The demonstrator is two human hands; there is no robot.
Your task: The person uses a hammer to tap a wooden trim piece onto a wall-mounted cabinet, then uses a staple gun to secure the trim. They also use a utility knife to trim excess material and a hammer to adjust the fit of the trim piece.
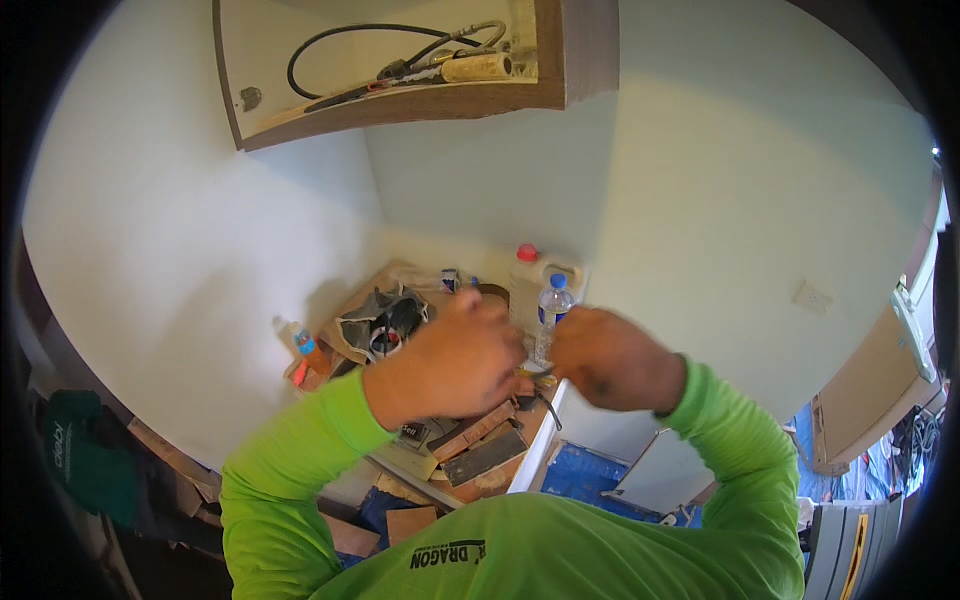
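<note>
My left hand (455, 355) and my right hand (615, 360) are raised in front of me, close together over the cluttered worktop (497, 480). Both have curled, closed fingers; the left is slightly smeared by motion. A thin dark strip (543, 373) shows in the gap between them, but whether either hand grips it is unclear. Just behind my right hand stands a clear plastic bottle (557, 300) with a blue cap, partly covered by it. Next to that is a whitish jug (525, 270) with a red cap. Wood offcuts (485, 455) lie below my hands.
An open dark bag (385, 320) and a bottle of orange liquid (308, 345) sit at the left. Overhead, an open wall cabinet (400, 105) holds a black hose (330, 35) and a roller (475, 68). Blue sheeting (580, 475) covers floor at lower right.
</note>
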